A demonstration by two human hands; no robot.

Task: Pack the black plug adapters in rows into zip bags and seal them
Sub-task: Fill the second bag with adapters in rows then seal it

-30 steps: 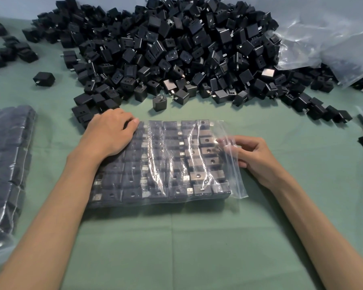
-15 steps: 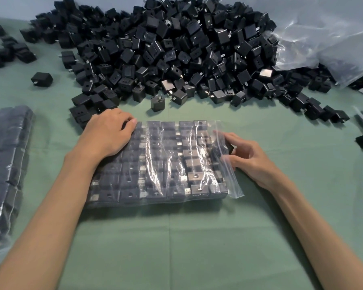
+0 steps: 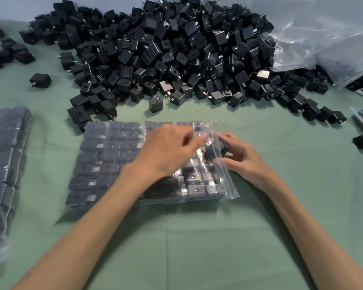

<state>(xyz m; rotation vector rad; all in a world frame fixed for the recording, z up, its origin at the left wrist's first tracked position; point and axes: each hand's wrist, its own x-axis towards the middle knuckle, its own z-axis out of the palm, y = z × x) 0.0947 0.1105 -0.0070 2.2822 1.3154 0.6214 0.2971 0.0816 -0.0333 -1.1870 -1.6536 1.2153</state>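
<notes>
Working outward from ourselves, we meet the green cloth first, under both forearms. Beyond it the zip bag lies flat, its packed rows of black adapters filling it nearly to the mouth. That mouth faces 3 o'clock, which suits feeding from the right.

Our right hand sits at the mouth, fingers and thumb curled round a single adapter that is half under the clear lip. We judge it is meant for a last gap in the row nearest the opening.

Our left hand is over the bag's middle and reaches toward 3 o'clock, probably to lift the film or keep the rows square. It is smeared with motion, so we cannot tell whether it pinches anything.

At 9 o'clock a filled bag lies well apart from the work. At 12 o'clock the loose pile of adapters spreads close behind the bag, handy for refills. At 1 o'clock there is a heap of empty bags. The zip looks not yet pressed closed, so sealing remains
</notes>
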